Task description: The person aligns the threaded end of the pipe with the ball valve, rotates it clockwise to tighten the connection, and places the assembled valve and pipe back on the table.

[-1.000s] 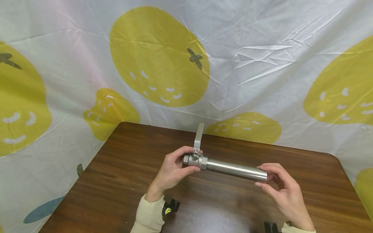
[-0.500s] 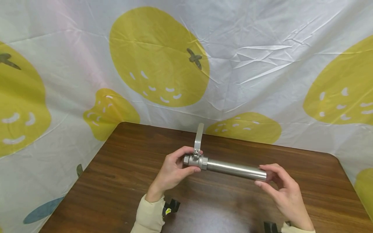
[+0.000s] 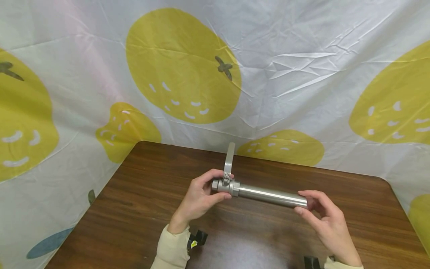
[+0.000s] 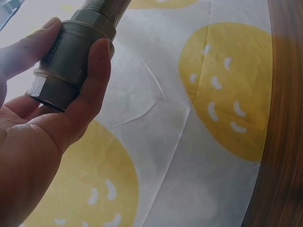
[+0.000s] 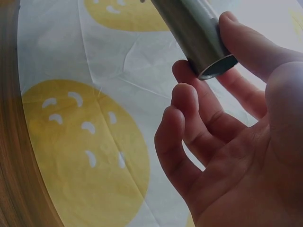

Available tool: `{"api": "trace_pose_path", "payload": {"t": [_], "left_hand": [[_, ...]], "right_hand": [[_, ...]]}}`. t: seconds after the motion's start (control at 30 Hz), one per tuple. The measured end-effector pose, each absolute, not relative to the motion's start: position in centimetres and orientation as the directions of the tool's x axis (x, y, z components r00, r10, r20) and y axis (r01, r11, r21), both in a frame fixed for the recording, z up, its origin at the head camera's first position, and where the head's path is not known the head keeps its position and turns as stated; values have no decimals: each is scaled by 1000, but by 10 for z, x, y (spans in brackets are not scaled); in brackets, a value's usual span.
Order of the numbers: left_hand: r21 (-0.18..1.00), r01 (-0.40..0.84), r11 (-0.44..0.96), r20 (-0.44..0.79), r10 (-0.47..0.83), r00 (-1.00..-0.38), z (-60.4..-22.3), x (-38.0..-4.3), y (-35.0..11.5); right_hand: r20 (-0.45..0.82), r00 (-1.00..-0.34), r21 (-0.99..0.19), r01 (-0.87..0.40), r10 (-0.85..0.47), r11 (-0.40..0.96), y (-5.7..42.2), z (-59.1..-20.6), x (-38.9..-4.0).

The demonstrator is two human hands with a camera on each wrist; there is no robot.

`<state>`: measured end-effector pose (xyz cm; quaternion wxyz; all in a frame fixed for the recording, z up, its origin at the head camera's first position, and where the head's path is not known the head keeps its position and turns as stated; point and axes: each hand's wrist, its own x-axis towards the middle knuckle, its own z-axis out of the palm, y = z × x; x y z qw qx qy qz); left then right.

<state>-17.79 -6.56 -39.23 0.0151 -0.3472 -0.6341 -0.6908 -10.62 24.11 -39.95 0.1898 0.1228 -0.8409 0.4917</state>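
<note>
A steel ball valve (image 3: 226, 185) with a long flat lever handle (image 3: 229, 158) is joined to a shiny metal pipe (image 3: 272, 195) that runs to the right. My left hand (image 3: 198, 196) grips the valve body between thumb and fingers. The lever points away toward the back of the table. My right hand (image 3: 329, 218) pinches the pipe's far end with thumb and fingertips. In the right wrist view the pipe's hollow end (image 5: 218, 67) shows, with some fingers curled loosely below it. The left wrist view shows the valve's hex end (image 4: 49, 90) near the palm and threads (image 4: 102, 9) where the pipe meets it.
Under the hands spreads a brown wood-grain table (image 3: 134, 209) with rounded back corners. A white cloth (image 3: 285, 74) printed with yellow fruit hangs behind and around it. Dark straps and camera mounts (image 3: 198, 239) sit at both cuffs.
The right hand's fingers and thumb have shifted slightly at the pipe's end. The left hand and the valve stay nearly where they were.
</note>
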Motion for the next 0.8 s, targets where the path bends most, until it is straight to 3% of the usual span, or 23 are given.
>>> {"api": "trace_pose_path", "payload": {"t": [0.4,0.8], "left_hand": [[864,457,-211,502,426,-753,-394,-178,-63],[857,468,-216,515,420,-747,-396,-180,-62]], "right_hand": [[406,-913,-790,-333,30,515,240,-398,-107],[412,-905,-881,-367,102,300,235,-399,-112]]}}
